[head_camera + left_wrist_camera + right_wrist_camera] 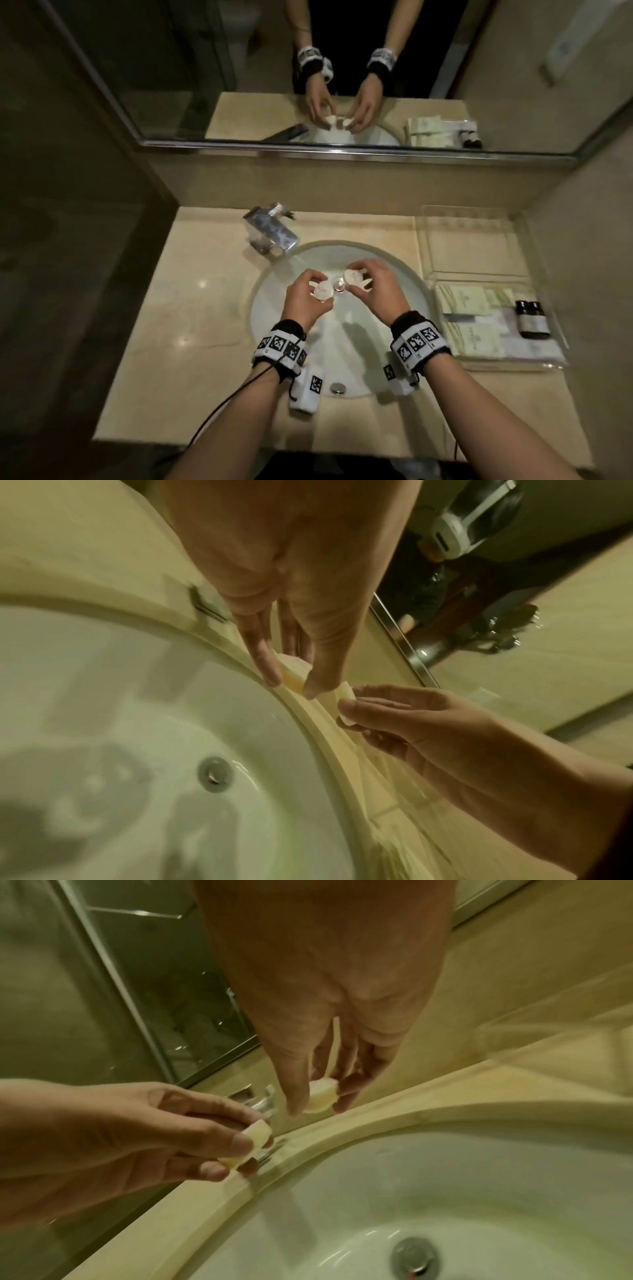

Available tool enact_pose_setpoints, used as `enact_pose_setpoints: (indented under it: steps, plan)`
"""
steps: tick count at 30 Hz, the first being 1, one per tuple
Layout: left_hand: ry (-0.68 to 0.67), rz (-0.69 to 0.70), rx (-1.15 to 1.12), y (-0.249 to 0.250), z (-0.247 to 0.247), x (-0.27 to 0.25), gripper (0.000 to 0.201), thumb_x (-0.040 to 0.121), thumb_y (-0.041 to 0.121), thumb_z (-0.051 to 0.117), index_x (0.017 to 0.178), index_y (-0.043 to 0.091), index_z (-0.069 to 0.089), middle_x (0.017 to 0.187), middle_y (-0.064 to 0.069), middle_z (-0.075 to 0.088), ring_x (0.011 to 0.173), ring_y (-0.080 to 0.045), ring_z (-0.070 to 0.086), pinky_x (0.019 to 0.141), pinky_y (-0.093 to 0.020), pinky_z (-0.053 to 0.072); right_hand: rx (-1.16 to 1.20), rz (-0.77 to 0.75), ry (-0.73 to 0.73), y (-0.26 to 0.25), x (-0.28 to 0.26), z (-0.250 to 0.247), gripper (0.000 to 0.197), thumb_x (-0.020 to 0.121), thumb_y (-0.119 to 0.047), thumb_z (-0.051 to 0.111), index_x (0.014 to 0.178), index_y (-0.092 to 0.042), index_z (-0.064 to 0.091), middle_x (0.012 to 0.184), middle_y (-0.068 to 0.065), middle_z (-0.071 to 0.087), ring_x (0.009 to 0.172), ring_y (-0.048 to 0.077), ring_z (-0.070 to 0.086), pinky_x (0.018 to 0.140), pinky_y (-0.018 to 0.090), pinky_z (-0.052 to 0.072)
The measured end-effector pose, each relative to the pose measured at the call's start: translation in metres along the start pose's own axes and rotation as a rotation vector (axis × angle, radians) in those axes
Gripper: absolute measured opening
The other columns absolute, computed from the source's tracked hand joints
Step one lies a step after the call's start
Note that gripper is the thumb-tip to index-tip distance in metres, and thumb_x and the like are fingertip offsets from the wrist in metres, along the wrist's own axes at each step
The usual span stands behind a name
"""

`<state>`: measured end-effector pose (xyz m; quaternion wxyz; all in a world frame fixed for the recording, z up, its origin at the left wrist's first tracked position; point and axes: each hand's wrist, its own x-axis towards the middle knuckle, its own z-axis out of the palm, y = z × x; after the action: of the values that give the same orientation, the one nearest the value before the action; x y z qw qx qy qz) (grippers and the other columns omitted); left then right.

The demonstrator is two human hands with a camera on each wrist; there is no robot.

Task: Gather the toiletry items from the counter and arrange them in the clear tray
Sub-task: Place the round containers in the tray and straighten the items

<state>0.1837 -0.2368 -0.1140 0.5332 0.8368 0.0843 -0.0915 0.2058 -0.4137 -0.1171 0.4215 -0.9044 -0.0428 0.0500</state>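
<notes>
Bathroom vanity under dim light: both hands hold a small round white item over the sink (274, 329), mid-gather.

The beige table (191, 308) carries the clear tray (424, 246) at its right end, well apart from the hands. The left hand (305, 298) pinches one round white item (322, 291) between thumb and fingers (263, 658), which curl round its edge; the right hand (373, 291) pinches a second round white item (352, 277) likewise. The tray's near part already holds pale sachets (469, 301) and two dark bottles (530, 318); its far part appears unoccupied. Judged step: transport to the tray. The next move calls for carrying both items rightward over the tray wall and setting them down in the far part, without dropping either into the basin.
</notes>
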Motion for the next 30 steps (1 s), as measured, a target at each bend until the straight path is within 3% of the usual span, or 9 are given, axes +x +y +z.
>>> enact_pose_setpoints:
  steps: [4, 8, 10, 13, 15, 18, 22, 25, 30]
  plan:
    - [-0.100, 0.099, 0.031, 0.041, 0.072, 0.005, 0.034, 0.068, 0.004, 0.076, 0.099, 0.012, 0.064, 0.100, -0.006, 0.066, 0.083, -0.016, 0.061, 0.075, -0.030, 0.054, 0.005, 0.123, 0.172, 0.049, -0.026, -0.076, 0.035, 0.075, -0.018, 0.081, 0.106, -0.021, 0.067, 0.105, -0.003, 0.057, 0.088, 0.009, 0.059, 0.080, 0.019, 0.049]
    - [-0.183, 0.202, 0.084, 0.075, 0.143, 0.008, 0.036, 0.066, 0.004, 0.077, 0.099, 0.012, 0.065, 0.103, -0.004, 0.057, 0.091, -0.019, 0.060, 0.081, -0.036, 0.055, -0.024, 0.277, 0.310, 0.101, -0.053, -0.142, 0.036, 0.076, -0.017, 0.080, 0.109, -0.017, 0.066, 0.104, -0.002, 0.058, 0.089, 0.012, 0.058, 0.078, 0.021, 0.045]
    - [-0.231, 0.235, 0.094, 0.090, 0.177, 0.008, 0.036, 0.065, 0.006, 0.078, 0.099, 0.011, 0.065, 0.101, -0.003, 0.056, 0.091, -0.019, 0.059, 0.078, -0.033, 0.054, -0.049, 0.367, 0.350, 0.131, -0.065, -0.169, 0.036, 0.077, -0.015, 0.079, 0.110, -0.014, 0.065, 0.107, 0.001, 0.058, 0.092, 0.015, 0.058, 0.080, 0.023, 0.045]
    - [-0.294, 0.255, 0.120, 0.107, 0.220, 0.008, 0.038, 0.065, 0.006, 0.078, 0.100, 0.011, 0.066, 0.099, -0.002, 0.055, 0.091, -0.020, 0.059, 0.073, -0.027, 0.052, -0.073, 0.475, 0.390, 0.172, -0.076, -0.196, 0.036, 0.075, -0.012, 0.079, 0.109, -0.012, 0.065, 0.110, 0.008, 0.061, 0.096, 0.022, 0.061, 0.089, 0.034, 0.052]
    - [-0.325, 0.252, 0.146, 0.115, 0.242, 0.007, 0.040, 0.065, 0.007, 0.078, 0.103, 0.012, 0.065, 0.103, -0.003, 0.055, 0.093, -0.020, 0.059, 0.077, -0.028, 0.054, -0.079, 0.496, 0.392, 0.190, -0.079, -0.207, 0.036, 0.074, -0.012, 0.079, 0.107, -0.012, 0.065, 0.109, 0.007, 0.061, 0.097, 0.023, 0.062, 0.091, 0.035, 0.052]
    - [-0.339, 0.230, 0.183, 0.121, 0.266, 0.007, 0.042, 0.065, 0.006, 0.077, 0.104, 0.015, 0.063, 0.104, -0.003, 0.055, 0.092, -0.021, 0.059, 0.082, -0.037, 0.056, -0.106, 0.511, 0.358, 0.207, -0.077, -0.215, 0.036, 0.075, -0.016, 0.080, 0.106, -0.016, 0.062, 0.108, 0.003, 0.062, 0.097, 0.021, 0.061, 0.090, 0.030, 0.049]
    - [-0.304, 0.213, 0.209, 0.123, 0.286, 0.010, 0.043, 0.063, 0.010, 0.076, 0.102, 0.019, 0.060, 0.100, 0.000, 0.056, 0.088, -0.023, 0.060, 0.079, -0.044, 0.056, -0.106, 0.534, 0.332, 0.217, -0.071, -0.214, 0.036, 0.074, -0.022, 0.081, 0.100, -0.019, 0.057, 0.103, 0.000, 0.064, 0.091, 0.019, 0.061, 0.085, 0.036, 0.053]
    - [-0.277, 0.202, 0.232, 0.123, 0.293, 0.011, 0.042, 0.064, 0.011, 0.076, 0.100, 0.020, 0.058, 0.099, 0.001, 0.056, 0.088, -0.023, 0.059, 0.078, -0.045, 0.055, -0.085, 0.507, 0.315, 0.217, -0.070, -0.206, 0.034, 0.072, -0.021, 0.083, 0.094, -0.020, 0.056, 0.097, -0.001, 0.061, 0.083, 0.016, 0.061, 0.078, 0.035, 0.054]
    - [-0.266, 0.190, 0.264, 0.120, 0.294, 0.015, 0.039, 0.066, 0.011, 0.075, 0.099, 0.019, 0.058, 0.101, 0.000, 0.056, 0.085, -0.024, 0.061, 0.079, -0.045, 0.055, -0.041, 0.446, 0.226, 0.219, -0.063, -0.192, 0.036, 0.069, -0.017, 0.084, 0.088, -0.024, 0.054, 0.095, -0.005, 0.058, 0.087, 0.016, 0.060, 0.080, 0.040, 0.055]
